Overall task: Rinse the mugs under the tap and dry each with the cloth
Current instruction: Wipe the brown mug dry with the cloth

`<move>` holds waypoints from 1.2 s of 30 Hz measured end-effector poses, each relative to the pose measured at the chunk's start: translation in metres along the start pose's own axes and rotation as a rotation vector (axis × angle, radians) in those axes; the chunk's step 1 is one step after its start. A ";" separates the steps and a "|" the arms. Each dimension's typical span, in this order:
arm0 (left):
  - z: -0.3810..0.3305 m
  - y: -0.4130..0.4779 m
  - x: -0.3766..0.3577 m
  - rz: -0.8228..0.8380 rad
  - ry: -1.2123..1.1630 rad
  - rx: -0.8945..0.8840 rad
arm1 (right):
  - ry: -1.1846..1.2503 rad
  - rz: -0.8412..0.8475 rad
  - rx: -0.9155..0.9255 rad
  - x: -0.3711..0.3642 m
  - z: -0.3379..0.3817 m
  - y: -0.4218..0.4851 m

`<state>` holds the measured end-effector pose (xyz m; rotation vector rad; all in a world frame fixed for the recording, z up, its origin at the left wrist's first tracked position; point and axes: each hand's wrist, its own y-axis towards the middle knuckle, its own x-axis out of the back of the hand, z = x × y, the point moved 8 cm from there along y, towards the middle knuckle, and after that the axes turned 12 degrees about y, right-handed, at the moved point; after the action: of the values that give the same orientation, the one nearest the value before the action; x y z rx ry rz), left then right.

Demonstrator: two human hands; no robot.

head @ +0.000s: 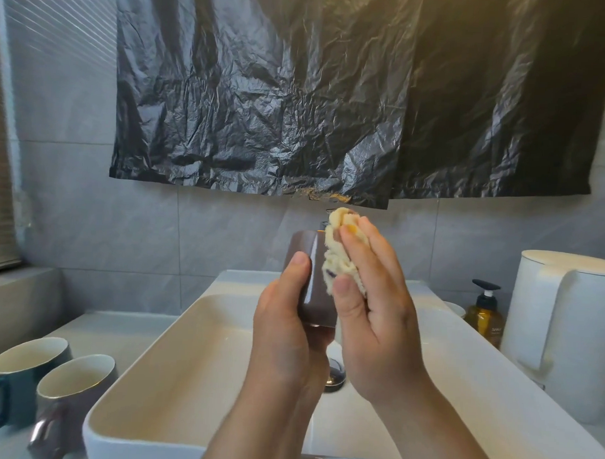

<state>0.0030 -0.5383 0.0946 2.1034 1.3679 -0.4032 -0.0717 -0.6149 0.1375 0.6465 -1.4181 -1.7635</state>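
Note:
A glossy brown mug (pixel 311 274) is held up above the white sink (pixel 172 389), gripped by my left hand (pixel 284 321) with the thumb on its side. My right hand (pixel 370 300) pinches a crumpled pale yellow cloth (pixel 338 254) and presses it against the mug's right side. On the counter at the left stand two more mugs: a dark teal one (pixel 21 381) and a brown one (pixel 72 396), both upright with pale insides. The tap is hidden behind the mug and cloth.
A white electric kettle (pixel 565 327) stands at the right of the sink, with an amber pump bottle (pixel 485 314) behind it. The sink drain (pixel 335 374) shows below my hands. A black plastic sheet (pixel 333 93) hangs on the tiled wall.

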 end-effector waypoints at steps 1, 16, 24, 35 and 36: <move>-0.001 0.001 0.003 -0.044 0.004 -0.022 | 0.001 -0.007 -0.004 0.000 0.000 0.000; -0.007 0.000 -0.004 0.116 0.012 -0.012 | 0.161 -0.014 -0.211 0.002 -0.008 0.003; -0.014 0.008 0.011 0.096 0.403 -0.050 | 0.150 0.002 -0.234 0.010 -0.014 0.006; -0.017 0.011 0.019 0.189 0.193 -0.116 | -0.165 -0.064 -0.172 0.012 0.006 0.005; -0.018 0.009 0.018 0.215 0.200 -0.112 | -0.154 -0.077 -0.171 0.014 0.006 0.006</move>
<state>0.0176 -0.5170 0.1020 2.2141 1.2234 -0.0284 -0.0828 -0.6238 0.1456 0.4887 -1.3399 -2.0065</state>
